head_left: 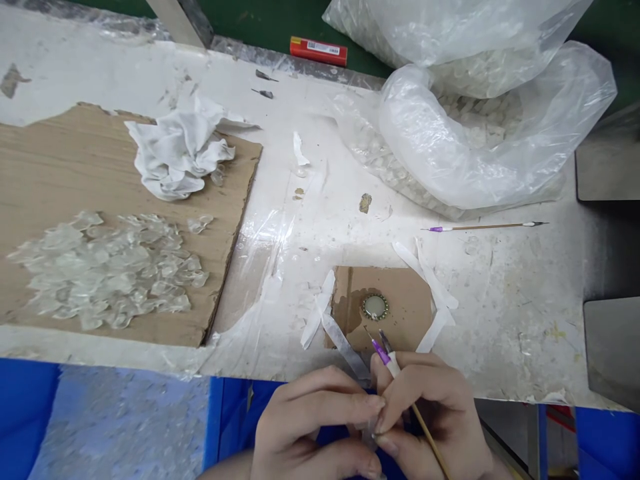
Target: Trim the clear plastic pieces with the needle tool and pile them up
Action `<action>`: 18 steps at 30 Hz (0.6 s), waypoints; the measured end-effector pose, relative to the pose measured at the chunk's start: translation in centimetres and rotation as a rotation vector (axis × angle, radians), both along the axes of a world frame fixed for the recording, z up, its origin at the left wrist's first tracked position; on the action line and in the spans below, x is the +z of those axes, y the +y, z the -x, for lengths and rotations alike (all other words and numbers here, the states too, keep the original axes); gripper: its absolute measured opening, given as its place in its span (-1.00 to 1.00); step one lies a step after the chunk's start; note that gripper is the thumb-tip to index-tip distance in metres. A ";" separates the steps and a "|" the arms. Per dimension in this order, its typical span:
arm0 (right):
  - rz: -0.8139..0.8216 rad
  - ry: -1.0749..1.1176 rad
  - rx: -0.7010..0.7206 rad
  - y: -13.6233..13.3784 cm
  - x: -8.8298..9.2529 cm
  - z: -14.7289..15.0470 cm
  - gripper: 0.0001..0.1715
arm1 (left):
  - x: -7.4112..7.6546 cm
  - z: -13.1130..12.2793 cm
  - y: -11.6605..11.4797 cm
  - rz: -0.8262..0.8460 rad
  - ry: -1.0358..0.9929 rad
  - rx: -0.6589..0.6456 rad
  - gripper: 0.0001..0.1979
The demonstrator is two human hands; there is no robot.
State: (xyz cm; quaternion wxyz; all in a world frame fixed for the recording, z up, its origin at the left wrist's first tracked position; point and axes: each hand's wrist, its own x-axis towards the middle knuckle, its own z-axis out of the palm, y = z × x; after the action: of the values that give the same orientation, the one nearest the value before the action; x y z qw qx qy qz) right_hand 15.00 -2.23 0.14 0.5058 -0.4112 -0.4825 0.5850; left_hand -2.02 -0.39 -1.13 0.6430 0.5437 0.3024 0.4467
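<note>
Plastic bag full of clear pieces, more heaped on cardboard — my left hand pinches something unclear, my right hand a wooden-handled pick.

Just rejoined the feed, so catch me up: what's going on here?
One person is working with bare hands at a stained white bench. Their right hand holds a thin wooden-handled tool with a purple section, and their left hand pinches something small and clear beside it. Just ahead, a ridged metal ring lies on a cardboard square. Further left, clear pieces are heaped on a cardboard sheet, and more fill a plastic bag.
</note>
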 end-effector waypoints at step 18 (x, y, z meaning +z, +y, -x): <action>-0.079 -0.100 -0.006 -0.1 0.5 -0.4 -0.84 | 0.3 0.0 0.1 -0.044 0.025 -0.009 -0.60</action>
State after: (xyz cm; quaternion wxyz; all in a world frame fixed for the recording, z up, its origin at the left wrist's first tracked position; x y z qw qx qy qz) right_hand 15.38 -2.32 0.65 0.4987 -0.4211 -0.5286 0.5427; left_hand -2.01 -0.25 -0.83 0.6288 0.5647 0.2983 0.4436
